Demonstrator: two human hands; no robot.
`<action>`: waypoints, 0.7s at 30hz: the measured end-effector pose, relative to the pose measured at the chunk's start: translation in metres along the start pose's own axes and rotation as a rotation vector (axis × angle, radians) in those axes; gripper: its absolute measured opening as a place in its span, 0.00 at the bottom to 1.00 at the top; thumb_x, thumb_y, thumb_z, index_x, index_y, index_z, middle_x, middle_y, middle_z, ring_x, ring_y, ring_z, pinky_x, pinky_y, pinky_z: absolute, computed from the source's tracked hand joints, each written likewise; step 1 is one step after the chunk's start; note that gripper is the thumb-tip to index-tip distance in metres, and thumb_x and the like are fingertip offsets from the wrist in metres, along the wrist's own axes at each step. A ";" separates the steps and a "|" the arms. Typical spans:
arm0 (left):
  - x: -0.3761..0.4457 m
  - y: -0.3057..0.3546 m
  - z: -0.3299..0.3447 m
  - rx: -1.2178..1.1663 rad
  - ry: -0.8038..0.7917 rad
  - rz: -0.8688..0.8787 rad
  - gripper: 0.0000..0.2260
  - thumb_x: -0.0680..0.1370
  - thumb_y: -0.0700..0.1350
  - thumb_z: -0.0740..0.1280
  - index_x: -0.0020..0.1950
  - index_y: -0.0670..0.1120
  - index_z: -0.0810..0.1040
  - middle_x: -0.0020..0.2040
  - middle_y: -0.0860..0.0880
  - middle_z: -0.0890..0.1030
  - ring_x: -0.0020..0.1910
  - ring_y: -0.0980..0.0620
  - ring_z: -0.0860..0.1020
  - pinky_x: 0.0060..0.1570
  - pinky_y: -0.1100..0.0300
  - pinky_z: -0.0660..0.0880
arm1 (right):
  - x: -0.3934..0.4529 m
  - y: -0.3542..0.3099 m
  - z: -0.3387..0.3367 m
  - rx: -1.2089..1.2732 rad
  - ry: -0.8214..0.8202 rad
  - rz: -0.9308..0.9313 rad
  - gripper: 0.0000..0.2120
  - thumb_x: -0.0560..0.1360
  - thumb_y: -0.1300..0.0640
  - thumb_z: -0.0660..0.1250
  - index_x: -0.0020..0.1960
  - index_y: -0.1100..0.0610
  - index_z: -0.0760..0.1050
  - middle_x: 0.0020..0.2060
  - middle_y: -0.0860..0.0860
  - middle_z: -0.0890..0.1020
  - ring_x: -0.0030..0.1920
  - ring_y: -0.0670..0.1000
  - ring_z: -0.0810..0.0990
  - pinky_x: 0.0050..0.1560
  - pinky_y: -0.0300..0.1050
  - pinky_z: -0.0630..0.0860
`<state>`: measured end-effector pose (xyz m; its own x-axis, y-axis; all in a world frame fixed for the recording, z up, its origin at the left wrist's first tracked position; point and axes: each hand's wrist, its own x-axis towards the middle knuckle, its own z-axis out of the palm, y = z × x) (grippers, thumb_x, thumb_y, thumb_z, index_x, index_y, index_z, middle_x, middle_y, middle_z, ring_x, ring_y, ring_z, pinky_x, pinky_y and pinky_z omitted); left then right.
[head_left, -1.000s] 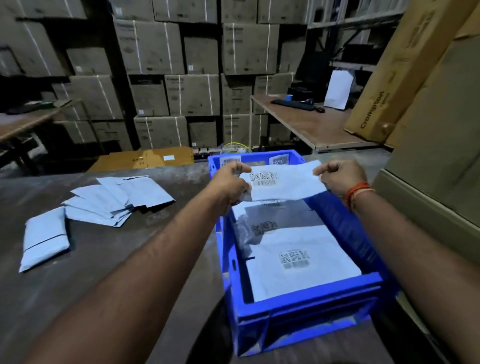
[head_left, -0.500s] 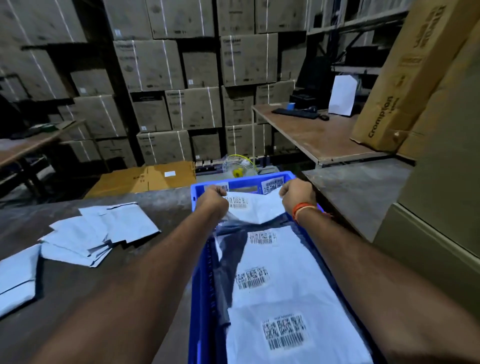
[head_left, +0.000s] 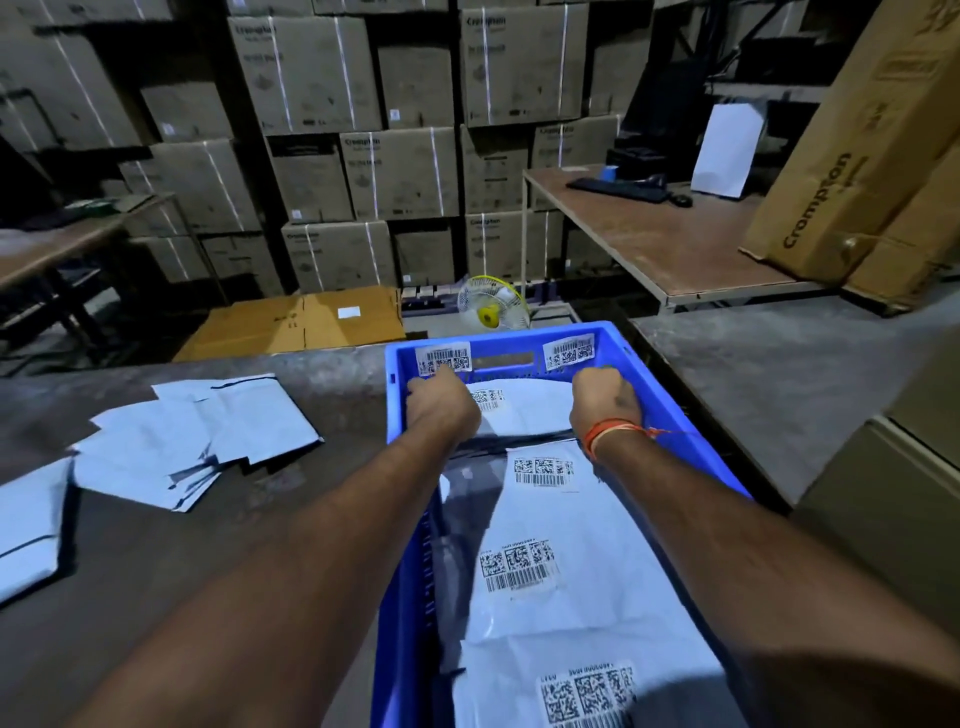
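A blue plastic crate (head_left: 498, 340) stands on the grey table in front of me, filled with white mailer packets that carry barcode labels. At its far end lies a white packet (head_left: 524, 410) with a barcode. My left hand (head_left: 441, 402) grips that packet's left edge and my right hand (head_left: 602, 400), an orange thread on its wrist, grips its right edge. Both hands sit low inside the crate, close to its far wall. Nearer to me, other labelled packets (head_left: 540, 566) overlap one another.
A loose pile of white packets (head_left: 197, 441) lies on the grey table (head_left: 130, 561) left of the crate, one more at the far left edge. Stacked cardboard boxes (head_left: 363, 171) fill the back. A small fan (head_left: 491, 304), a wooden desk (head_left: 665, 239) with keyboard, and a tall carton (head_left: 852, 171) stand beyond.
My hands have carried the packet from above the crate down and forward to its far end. The camera has moved closer over the crate.
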<state>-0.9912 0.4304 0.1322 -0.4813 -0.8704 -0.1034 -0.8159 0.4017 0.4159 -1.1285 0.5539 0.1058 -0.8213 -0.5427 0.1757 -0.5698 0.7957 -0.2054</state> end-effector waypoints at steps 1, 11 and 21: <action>-0.003 0.000 -0.004 0.011 0.023 0.047 0.18 0.79 0.41 0.62 0.69 0.44 0.69 0.67 0.36 0.69 0.59 0.35 0.76 0.58 0.45 0.76 | -0.003 -0.003 -0.006 0.009 0.014 -0.019 0.12 0.75 0.66 0.63 0.57 0.61 0.79 0.56 0.61 0.79 0.57 0.63 0.80 0.55 0.53 0.78; -0.039 -0.050 -0.096 -0.139 0.302 0.265 0.21 0.76 0.39 0.67 0.68 0.52 0.75 0.67 0.43 0.70 0.62 0.40 0.76 0.61 0.51 0.74 | -0.046 -0.097 -0.091 0.213 0.196 -0.402 0.11 0.71 0.61 0.66 0.50 0.55 0.84 0.50 0.60 0.82 0.53 0.62 0.80 0.52 0.49 0.76; -0.058 -0.225 -0.149 -0.070 0.268 0.108 0.19 0.73 0.39 0.64 0.62 0.49 0.80 0.60 0.44 0.80 0.54 0.43 0.81 0.48 0.55 0.78 | -0.128 -0.283 -0.054 0.211 -0.087 -0.619 0.12 0.70 0.58 0.64 0.48 0.54 0.85 0.46 0.57 0.84 0.49 0.59 0.83 0.49 0.45 0.79</action>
<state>-0.7321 0.3486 0.1790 -0.4545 -0.8717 0.1829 -0.7359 0.4832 0.4742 -0.8603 0.4129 0.1938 -0.3344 -0.9099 0.2453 -0.9236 0.2648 -0.2772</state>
